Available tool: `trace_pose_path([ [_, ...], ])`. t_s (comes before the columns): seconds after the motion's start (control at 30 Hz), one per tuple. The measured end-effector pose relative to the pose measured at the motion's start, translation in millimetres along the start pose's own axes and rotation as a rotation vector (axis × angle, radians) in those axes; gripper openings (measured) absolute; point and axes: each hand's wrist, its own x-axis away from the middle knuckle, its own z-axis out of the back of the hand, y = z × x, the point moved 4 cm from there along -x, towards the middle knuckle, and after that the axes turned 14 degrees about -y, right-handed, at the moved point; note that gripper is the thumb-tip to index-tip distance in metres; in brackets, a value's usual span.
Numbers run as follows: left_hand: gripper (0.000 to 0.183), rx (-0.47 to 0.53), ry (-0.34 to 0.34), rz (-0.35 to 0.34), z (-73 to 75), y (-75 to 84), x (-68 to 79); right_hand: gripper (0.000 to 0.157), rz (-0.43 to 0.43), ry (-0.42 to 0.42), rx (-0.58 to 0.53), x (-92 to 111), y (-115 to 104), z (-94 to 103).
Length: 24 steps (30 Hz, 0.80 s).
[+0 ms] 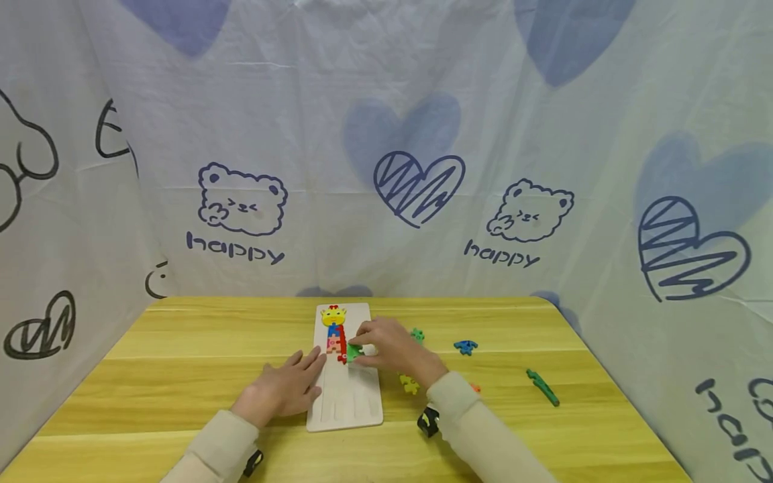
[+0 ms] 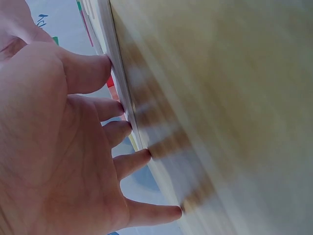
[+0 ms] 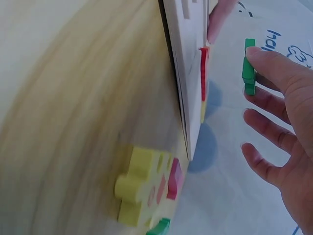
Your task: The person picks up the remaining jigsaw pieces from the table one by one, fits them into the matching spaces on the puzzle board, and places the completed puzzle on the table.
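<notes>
A white puzzle board lies on the table with a giraffe puzzle partly laid in it: a yellow head piece, then blue, pink and red pieces below. My left hand rests at the board's left edge, fingers spread and fingertips touching its rim. Above the board, my right hand pinches a green puzzle piece between thumb and fingers. In the right wrist view that piece is raised off the board, close beside the red piece in the head view.
Loose pieces lie right of the board: a yellow piece, a green piece, a blue piece and a long green piece. An orange piece is mostly hidden by the right sleeve. A printed cloth hangs behind the table.
</notes>
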Motion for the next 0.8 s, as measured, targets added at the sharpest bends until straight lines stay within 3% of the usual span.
trace_pose_path([
  [0.8,0.064,0.035,-0.008,0.007,-2.1,-6.2,-0.1,0.042,-0.072,-0.139,0.012,-32,-9,-16.4],
])
